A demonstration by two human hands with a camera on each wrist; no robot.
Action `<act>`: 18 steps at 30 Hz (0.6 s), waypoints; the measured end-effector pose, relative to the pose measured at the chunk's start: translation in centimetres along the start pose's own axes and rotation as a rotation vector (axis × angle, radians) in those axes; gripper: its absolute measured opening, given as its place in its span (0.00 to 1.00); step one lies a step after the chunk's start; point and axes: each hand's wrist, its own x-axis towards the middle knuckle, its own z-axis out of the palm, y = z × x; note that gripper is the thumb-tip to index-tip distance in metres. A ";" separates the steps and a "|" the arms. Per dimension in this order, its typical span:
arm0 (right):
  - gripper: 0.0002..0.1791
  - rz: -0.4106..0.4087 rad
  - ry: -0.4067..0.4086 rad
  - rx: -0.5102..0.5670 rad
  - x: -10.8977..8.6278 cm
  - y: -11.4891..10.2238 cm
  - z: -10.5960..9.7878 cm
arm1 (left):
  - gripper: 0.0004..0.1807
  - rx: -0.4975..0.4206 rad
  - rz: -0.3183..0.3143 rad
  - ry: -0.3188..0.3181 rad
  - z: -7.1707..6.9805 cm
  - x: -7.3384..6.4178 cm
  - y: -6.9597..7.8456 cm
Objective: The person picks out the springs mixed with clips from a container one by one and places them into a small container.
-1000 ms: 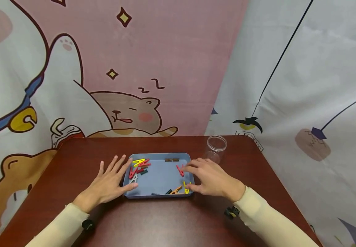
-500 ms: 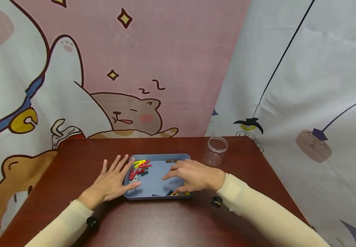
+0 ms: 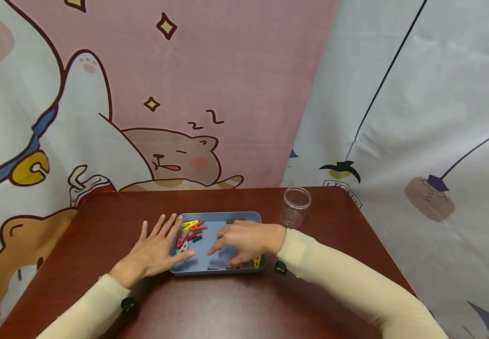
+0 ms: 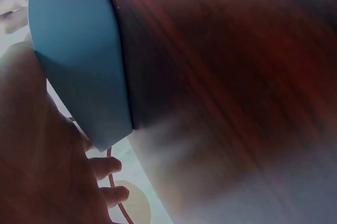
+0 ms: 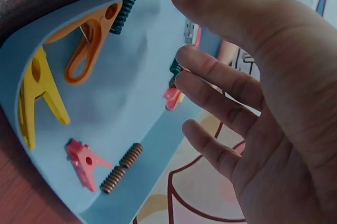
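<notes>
A blue tray [image 3: 204, 262] lies on the table with small clothespins and coil springs in it. My left hand [image 3: 148, 254], fingers spread, is at the tray's left rim. Over the tray's right half hovers my right hand [image 3: 246, 239], fingers apart and gripping nothing. At the tray's left are yellow [image 3: 191, 223], red [image 3: 180, 240] and whitish [image 3: 184, 246] clothespins, with a dark green spring [image 3: 197, 238]. The right wrist view shows an orange clothespin [image 5: 98, 31], a yellow clothespin [image 5: 57, 104], a pink clothespin [image 5: 81, 163], a copper spring [image 5: 130, 155] and a green spring [image 5: 125, 13].
A clear, lidless jar [image 3: 296, 207] stands on the dark red table [image 3: 236, 306] behind the tray's right corner. Beyond the table's far edge hangs a printed cloth [image 3: 248, 94] with cartoon animals.
My right hand has moved left, from the tray's right edge to over its middle right, covering the red clothespin there. My left hand has stayed at the left rim.
</notes>
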 end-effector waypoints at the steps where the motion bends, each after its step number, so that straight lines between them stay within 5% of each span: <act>1: 0.34 -0.004 -0.007 -0.004 0.3 -0.1 0.0 | 0.68 0.003 0.000 -0.003 0.0 0.0 0.0; 18: 0.34 -0.084 -0.095 -0.036 3.5 -0.7 1.0 | 0.70 0.012 -0.021 0.007 0.1 0.6 -0.1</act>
